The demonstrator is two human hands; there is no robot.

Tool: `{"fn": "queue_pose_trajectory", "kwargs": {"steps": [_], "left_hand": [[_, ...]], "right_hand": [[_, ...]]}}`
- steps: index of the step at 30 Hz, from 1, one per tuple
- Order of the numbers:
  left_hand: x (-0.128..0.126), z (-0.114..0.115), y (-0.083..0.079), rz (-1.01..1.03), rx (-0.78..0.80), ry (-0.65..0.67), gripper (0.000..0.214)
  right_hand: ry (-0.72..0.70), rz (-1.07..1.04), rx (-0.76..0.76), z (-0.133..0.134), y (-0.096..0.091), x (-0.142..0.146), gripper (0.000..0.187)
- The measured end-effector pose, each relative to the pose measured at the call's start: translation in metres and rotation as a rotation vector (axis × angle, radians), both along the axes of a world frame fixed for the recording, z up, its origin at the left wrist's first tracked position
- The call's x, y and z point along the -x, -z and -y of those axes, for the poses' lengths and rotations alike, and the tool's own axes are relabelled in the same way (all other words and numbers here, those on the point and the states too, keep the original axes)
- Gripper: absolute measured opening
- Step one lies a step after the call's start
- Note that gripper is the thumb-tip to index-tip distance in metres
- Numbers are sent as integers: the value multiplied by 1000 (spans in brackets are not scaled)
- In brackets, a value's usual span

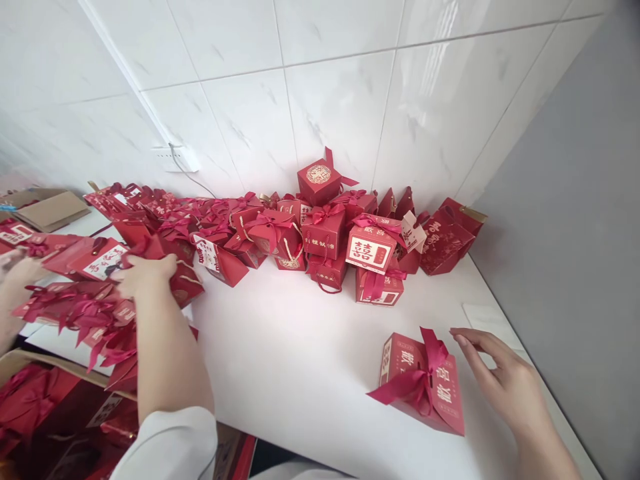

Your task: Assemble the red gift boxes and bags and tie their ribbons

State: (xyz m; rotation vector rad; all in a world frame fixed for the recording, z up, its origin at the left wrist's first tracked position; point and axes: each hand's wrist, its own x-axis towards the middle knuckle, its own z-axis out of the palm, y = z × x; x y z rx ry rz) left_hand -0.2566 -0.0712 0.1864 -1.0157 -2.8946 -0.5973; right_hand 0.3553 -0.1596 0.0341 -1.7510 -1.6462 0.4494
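My left hand (147,273) reaches into the crowd of red gift boxes at the left, its fingers closed around a dark red gift box (186,275); some fingertips are hidden. Below that hand lie several boxes with crimson ribbon bows (93,313). At the right, my right hand (510,383) holds nothing, its fingers stretched out and slightly apart. Just left of it, a red candy box (413,393) with a ribbon bow and pale lettering stands on the white table (300,360). My right fingertips are close to the bow but appear not to touch it.
Several gift boxes (325,230) are stacked along the tiled wall (340,100). An open carton (30,400) of red packages is at the lower left. Another person's hand (17,283) is at the far left. A cable runs from a socket (175,159). A grey panel (565,220) borders the right.
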Motion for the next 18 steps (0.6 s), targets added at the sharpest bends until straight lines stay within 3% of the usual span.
{"fn": "queue_pose_trajectory", "kwargs": {"steps": [1, 3, 6, 9, 11, 13, 16, 18], "left_hand": [[-5, 5, -14, -6, -46, -186, 111], [-16, 8, -46, -85, -185, -306, 111], [-27, -14, -90, -172, -305, -244, 106], [-25, -68, -114, -231, -307, -1, 109], [-14, -113, -116, -266, -242, 214, 117], [2, -155, -108, -241, -139, 357, 121], [28, -201, -83, -173, -63, 425, 126], [40, -218, -63, -133, -73, 430, 123]], "right_hand": [[6, 3, -4, 0, 0, -1, 33], [31, 13, -13, -1, 0, -2, 33], [85, 27, -15, -2, 1, -4, 33], [140, 43, -22, -5, 5, -7, 35], [184, 46, -33, -7, 10, -10, 39], [230, 38, -23, -9, 15, -13, 43], [280, 21, 34, -12, 19, -17, 45], [298, 7, 67, -13, 20, -18, 45]]}}
